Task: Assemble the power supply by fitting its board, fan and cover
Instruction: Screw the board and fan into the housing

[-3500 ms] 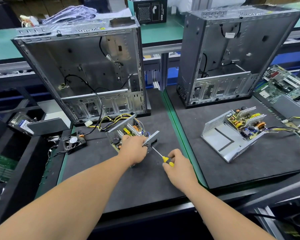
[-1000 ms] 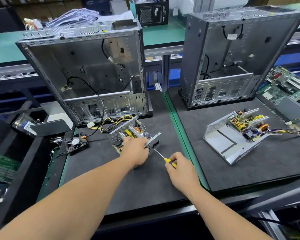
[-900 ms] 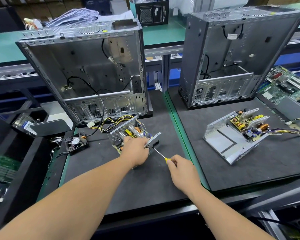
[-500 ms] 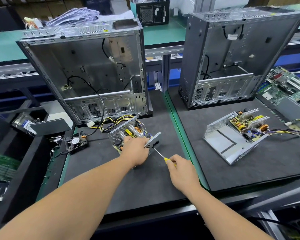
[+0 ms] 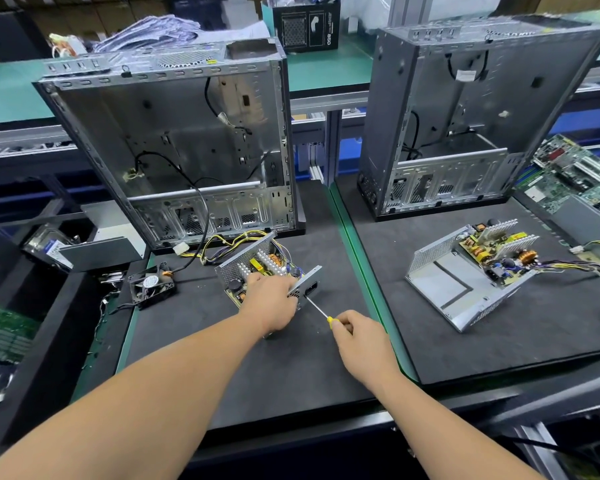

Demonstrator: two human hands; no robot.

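A long desk [image 5: 291,386] covered in dark foam matting runs across the view, split by a green strip [image 5: 357,268] into a left mat and a right mat. On the left mat, the open power supply [image 5: 253,268] sits near the middle, its board with heat sinks and yellow parts exposed and its bundle of yellow and black wires trailing back toward the case behind it. The left hand [image 5: 271,301] lies over the near edge of the unit, fingers curled around its metal end plate, gripping it. The right hand [image 5: 355,336] is closed around the yellow handle of a screwdriver [image 5: 317,308], whose thin shaft slants up and left until its tip meets the end plate just beside the left hand. A small black fan [image 5: 152,285] lies apart on the mat, to the left of the unit, with its lead running off toward the mat's edge. An open computer case [image 5: 187,147] stands upright behind the unit, and a second case [image 5: 465,112] stands on the right mat. In front of that one lies another opened power supply [image 5: 465,271], tilted, with its wires spreading off to the right. A green circuit board [image 5: 575,171] rests at the far right, and a green-topped bench [image 5: 326,67] with a black box stretches behind the cases.
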